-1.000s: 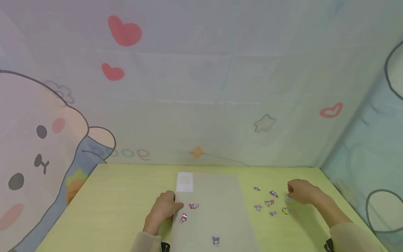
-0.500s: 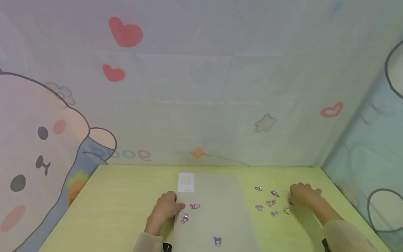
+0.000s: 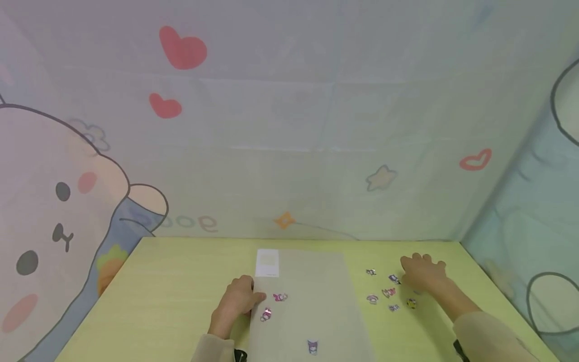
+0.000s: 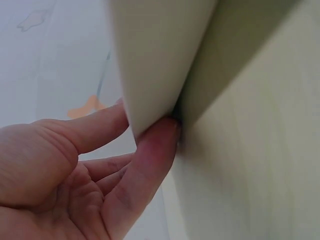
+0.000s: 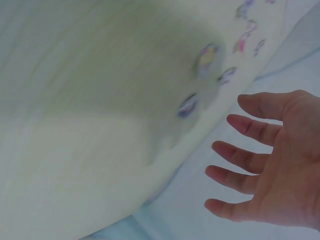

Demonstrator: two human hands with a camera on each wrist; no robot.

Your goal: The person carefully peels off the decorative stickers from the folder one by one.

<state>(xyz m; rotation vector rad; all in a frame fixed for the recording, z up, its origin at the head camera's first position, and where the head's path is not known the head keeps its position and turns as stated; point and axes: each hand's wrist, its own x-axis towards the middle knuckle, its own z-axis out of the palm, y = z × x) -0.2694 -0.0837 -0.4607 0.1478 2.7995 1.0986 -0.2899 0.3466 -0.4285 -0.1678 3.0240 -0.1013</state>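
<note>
My left hand grips the left edge of a flat pale grey board on the table. In the left wrist view, the edge of the board sits between its digits, one fingertip tucked low against the table. Above the tabletop at the right, my right hand hangs with its fingers spread and nothing held. Below it lie several small cartoon-character stickers, among them a yellow one and a purple one. Three similar stickers lie on the board, including a pink one and a purple one.
A white label covers the board's far left corner. The pale yellow table ends at a hanging backdrop cloth printed with hearts and a cartoon animal. More cloth hangs along the right side.
My right hand has risen from beside the rightmost sticker and shifted left, its curled fingers spreading out. My left hand stays at the board's edge.
</note>
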